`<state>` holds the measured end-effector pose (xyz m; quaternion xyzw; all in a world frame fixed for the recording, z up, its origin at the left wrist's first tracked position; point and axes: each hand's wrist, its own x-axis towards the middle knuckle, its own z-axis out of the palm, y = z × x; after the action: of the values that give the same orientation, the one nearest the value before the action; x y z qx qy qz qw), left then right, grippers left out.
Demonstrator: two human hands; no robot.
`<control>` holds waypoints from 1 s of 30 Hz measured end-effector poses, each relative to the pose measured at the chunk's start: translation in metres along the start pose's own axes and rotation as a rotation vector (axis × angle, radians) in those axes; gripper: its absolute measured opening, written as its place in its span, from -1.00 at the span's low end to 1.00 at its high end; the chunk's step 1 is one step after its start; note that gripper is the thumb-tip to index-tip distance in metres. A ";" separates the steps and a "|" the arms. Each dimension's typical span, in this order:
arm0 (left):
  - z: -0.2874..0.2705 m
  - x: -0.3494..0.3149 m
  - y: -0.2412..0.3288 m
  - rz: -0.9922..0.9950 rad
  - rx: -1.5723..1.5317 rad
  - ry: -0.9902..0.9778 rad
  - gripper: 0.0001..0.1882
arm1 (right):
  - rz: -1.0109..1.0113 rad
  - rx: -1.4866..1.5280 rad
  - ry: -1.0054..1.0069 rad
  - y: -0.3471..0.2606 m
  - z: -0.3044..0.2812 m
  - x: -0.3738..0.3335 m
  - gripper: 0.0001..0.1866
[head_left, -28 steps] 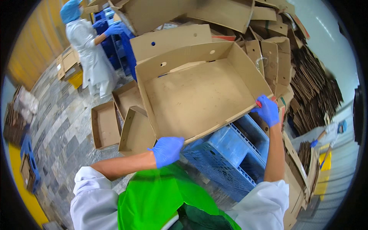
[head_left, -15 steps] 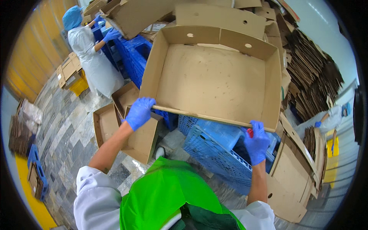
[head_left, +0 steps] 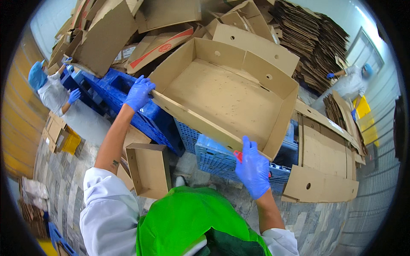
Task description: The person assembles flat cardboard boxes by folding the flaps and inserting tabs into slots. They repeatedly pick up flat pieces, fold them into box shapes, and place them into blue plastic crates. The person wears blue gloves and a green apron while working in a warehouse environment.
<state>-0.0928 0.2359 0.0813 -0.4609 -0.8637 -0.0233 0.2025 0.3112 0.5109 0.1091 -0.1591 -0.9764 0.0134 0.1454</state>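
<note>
Gripping the box, the left hand is outstretched; the right hand, nearer, holds a red tool.

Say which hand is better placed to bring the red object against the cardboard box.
Right, probably: the right hand holds the red object close to the near wall of the cardboard box, while the left hand is at its left corner.

No lettering is legible; a red round emblem marks a piled cardboard box.
</note>
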 end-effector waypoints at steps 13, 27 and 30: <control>0.038 0.001 -0.143 -0.062 0.116 0.226 -0.76 | -0.362 0.182 -0.293 -0.161 0.001 0.065 -0.62; -0.005 -0.036 0.012 -0.790 -0.867 0.055 0.23 | -0.257 0.317 -0.351 -0.252 0.068 0.135 -0.54; 0.024 -0.035 -0.022 -0.746 -0.968 -0.026 0.24 | -0.195 0.735 -0.689 -0.243 0.070 0.174 -0.43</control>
<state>-0.1012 0.2014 0.0494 -0.1674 -0.8606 -0.4769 -0.0621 0.0584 0.3370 0.1082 0.0081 -0.9088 0.3938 -0.1378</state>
